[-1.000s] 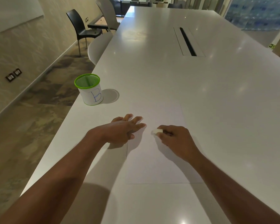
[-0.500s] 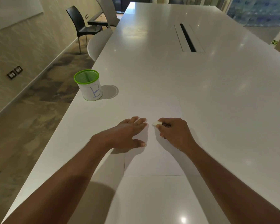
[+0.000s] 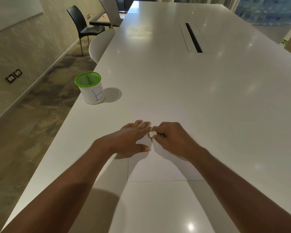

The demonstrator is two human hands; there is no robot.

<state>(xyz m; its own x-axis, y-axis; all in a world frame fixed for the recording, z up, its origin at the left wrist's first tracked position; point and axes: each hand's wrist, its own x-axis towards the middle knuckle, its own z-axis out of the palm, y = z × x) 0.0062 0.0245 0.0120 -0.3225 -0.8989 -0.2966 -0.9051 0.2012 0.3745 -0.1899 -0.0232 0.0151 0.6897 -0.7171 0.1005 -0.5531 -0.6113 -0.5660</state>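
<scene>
On the long white table (image 3: 175, 81) beside chairs (image 3: 81, 24), right hand (image 3: 173, 138) pinches an eraser (image 3: 152, 134).

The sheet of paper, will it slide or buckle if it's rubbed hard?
The sheet of paper looks thin and floppy, lying flat on a glossy table, so it would probably slide. The left hand presses it flat beside the eraser pinched by the right hand, likely preventing that. Unpinned, it might buckle.
</scene>
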